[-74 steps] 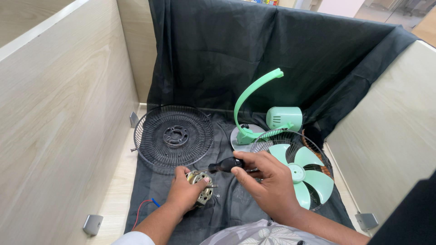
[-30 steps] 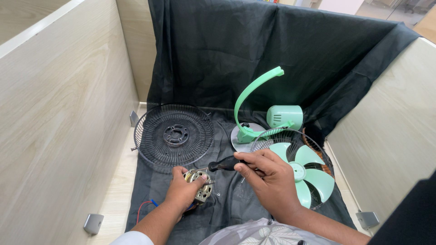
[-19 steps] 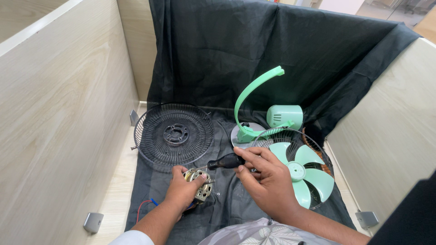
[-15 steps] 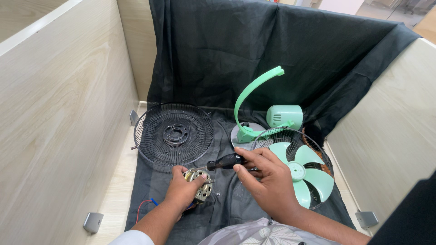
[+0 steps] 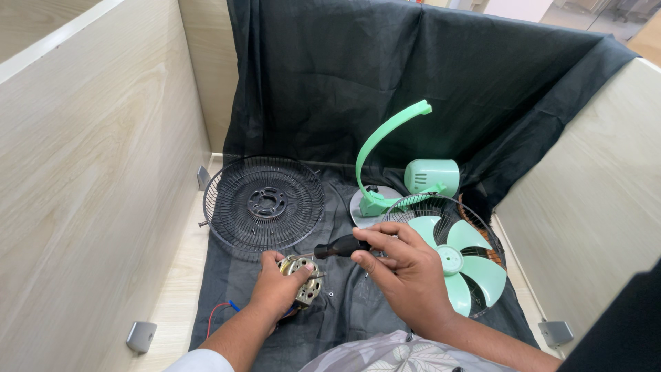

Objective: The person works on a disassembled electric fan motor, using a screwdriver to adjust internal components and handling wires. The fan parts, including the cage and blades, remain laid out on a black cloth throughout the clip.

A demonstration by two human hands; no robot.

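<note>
Black cloth [image 5: 330,103] backs you: your left hand [image 5: 279,289] clamps the motor [image 5: 301,277] steady while your right hand [image 5: 406,272] fingers pinch the screwdriver [image 5: 342,246], tip angled at it.

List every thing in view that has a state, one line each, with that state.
Left hand: closed around the fan motor.
Fan motor: out of its housing, held on the black cloth.
Right hand: gripping the screwdriver.
Screwdriver: held level, tip toward the motor.
Black fan guard: detached, lying flat.
Green fan blade: detached, resting in the other guard.
Green stand: upright, bare.
</note>
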